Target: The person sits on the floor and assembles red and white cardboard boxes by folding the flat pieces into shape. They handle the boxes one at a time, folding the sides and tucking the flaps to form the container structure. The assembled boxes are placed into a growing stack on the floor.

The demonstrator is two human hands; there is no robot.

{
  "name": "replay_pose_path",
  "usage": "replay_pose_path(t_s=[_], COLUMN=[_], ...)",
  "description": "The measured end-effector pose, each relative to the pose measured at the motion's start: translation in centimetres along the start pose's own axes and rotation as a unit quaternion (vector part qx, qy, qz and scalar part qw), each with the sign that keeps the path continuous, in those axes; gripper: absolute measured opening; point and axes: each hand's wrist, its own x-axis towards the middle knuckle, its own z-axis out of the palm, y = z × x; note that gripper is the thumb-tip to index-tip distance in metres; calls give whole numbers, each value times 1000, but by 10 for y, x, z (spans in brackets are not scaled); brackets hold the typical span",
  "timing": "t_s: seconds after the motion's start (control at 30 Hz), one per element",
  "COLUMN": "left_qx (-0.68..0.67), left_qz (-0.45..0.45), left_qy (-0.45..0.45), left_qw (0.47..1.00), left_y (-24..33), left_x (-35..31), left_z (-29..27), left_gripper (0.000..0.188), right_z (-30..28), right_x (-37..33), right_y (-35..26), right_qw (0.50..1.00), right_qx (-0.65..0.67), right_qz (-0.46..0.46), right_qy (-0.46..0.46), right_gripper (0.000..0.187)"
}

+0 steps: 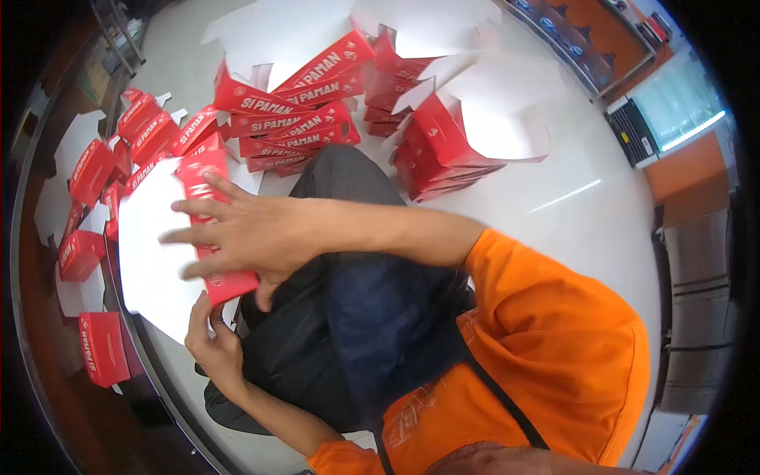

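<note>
A red-and-white cardboard food box (150, 245), with its white inner panel spread out, lies in front of my legs. My right hand (261, 226) reaches across its red printed side, fingers spread and slightly blurred, the thumb by the lower end. At the box's lower corner, my left hand (214, 348) has its thumb and fingers closed on the cardboard edge. Part of the red side is hidden under the right hand.
Nested stacks of red boxes (297, 127) and more open boxes (443, 150) stand on the pale tiled floor (586, 229) beyond my knee. Several folded red boxes (103, 348) sit on a dark surface to the left. Shelving (554, 32) lines the far right.
</note>
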Motion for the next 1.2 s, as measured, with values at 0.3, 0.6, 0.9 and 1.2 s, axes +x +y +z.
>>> replay_pose_path(t_s=[0.3,0.6,0.9,1.2], left_qx=[-25,-161,-91,-103], left_qz=[306,-54,-59,-77], left_qy=[247,82,-27,-71], left_qw=[919,982,994,989], left_y=[44,-12,-13,-16], left_x=[-6,-7,-15,-20], left_z=[44,79,81,88], left_gripper=[32,36,36,34], right_z=[-122,-210,-207,-183], right_x=[-75,-230,-272,-295], right_y=[-72,-100,-23,-6], right_qw=[976,854,821,789], right_qx=[-138,-364,-329,-281], right_qz=[2,371,410,479], right_qy=[-171,26,-223,-264], right_gripper=[19,34,25,37])
